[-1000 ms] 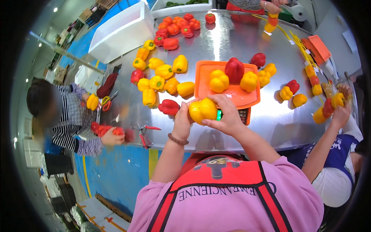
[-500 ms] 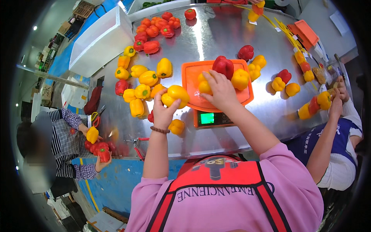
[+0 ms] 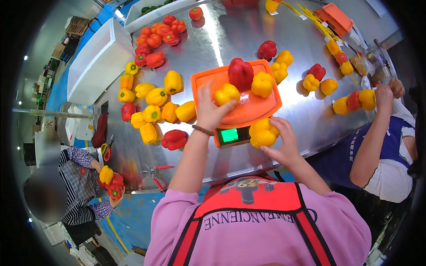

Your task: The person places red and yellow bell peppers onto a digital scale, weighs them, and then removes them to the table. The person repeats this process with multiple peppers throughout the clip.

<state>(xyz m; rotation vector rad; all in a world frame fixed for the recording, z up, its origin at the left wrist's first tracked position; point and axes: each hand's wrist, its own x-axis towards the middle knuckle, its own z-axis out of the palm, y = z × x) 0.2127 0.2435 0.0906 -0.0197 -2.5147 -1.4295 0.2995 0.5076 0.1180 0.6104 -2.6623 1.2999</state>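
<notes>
Steel tabletop (image 3: 191, 53) carries an orange tray (image 3: 255, 106) holding three peppers (image 3: 241, 74).

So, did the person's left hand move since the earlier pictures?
Yes, the left hand moved right: just before, it was beside the orange tray; now it's over its left part.

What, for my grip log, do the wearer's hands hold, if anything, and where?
Right hand: a yellow pepper, by its right side. Left hand: at another yellow pepper; grip unclear.
</notes>
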